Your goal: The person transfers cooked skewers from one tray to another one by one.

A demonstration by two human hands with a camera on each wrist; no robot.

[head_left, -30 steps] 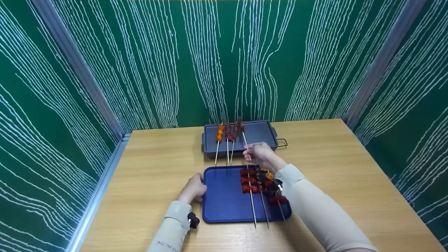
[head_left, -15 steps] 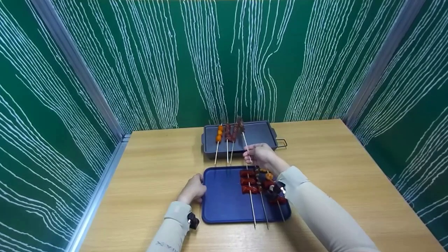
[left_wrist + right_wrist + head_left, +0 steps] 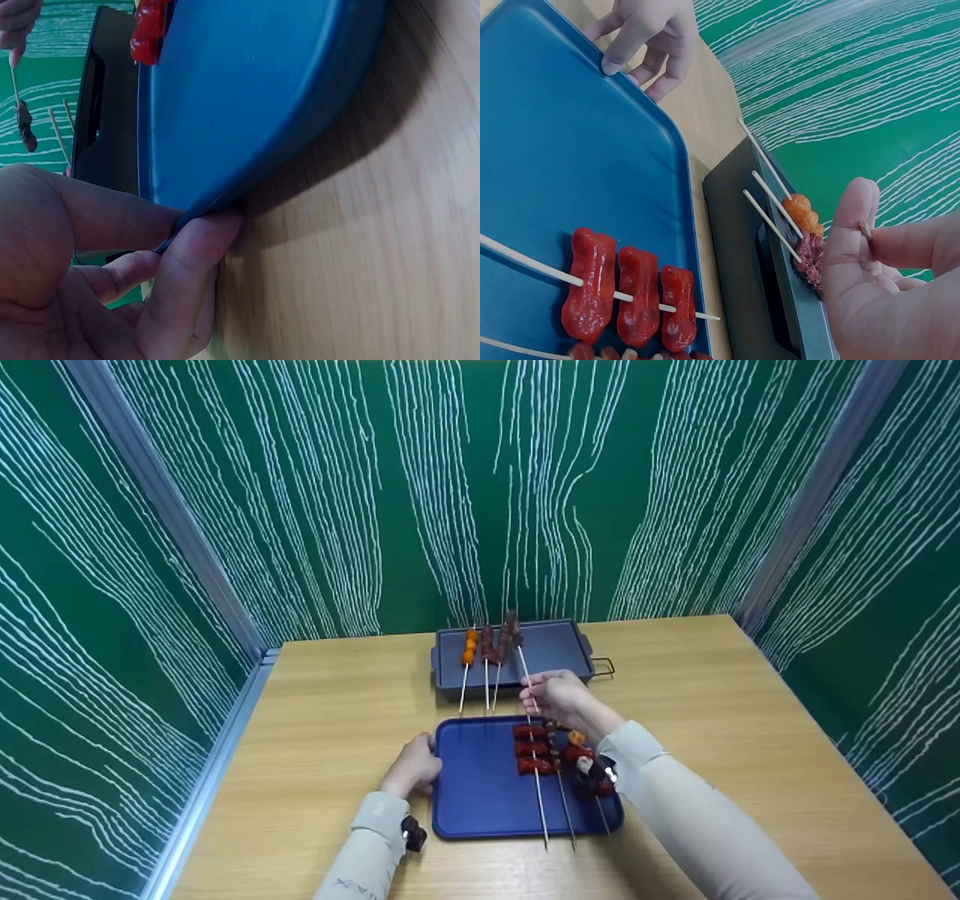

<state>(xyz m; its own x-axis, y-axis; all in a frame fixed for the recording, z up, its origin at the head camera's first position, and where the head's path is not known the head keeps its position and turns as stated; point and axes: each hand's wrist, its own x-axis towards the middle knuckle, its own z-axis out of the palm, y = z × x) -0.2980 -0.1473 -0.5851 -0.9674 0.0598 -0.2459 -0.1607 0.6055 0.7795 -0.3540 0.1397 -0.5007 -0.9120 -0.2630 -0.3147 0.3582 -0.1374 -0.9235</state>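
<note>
My left hand [image 3: 414, 765] grips the left rim of the blue tray [image 3: 472, 802], thumb and fingers pinching its edge in the left wrist view. My right hand [image 3: 561, 694] pinches the bare stick end of a brown meat skewer [image 3: 515, 631]. Its meat reaches over the dark grill pan [image 3: 555, 652], and in the left wrist view it points away from the fingers. To its left, a skewer of orange balls [image 3: 470, 648] and two dark red meat skewers [image 3: 487, 646] lie on the pan, sticks jutting over the front edge.
Red sausage skewers [image 3: 592, 285] lie on the tray's right side, beside other skewers partly hidden under my right wrist. A wire handle [image 3: 604, 667] sticks out from the pan's right side. Green walls with white lines [image 3: 420, 495] surround the wooden table [image 3: 322, 697].
My right hand has come down very slightly, and the held meat skewer has shifted a little left over the pan. The left hand stays on the tray rim.
</note>
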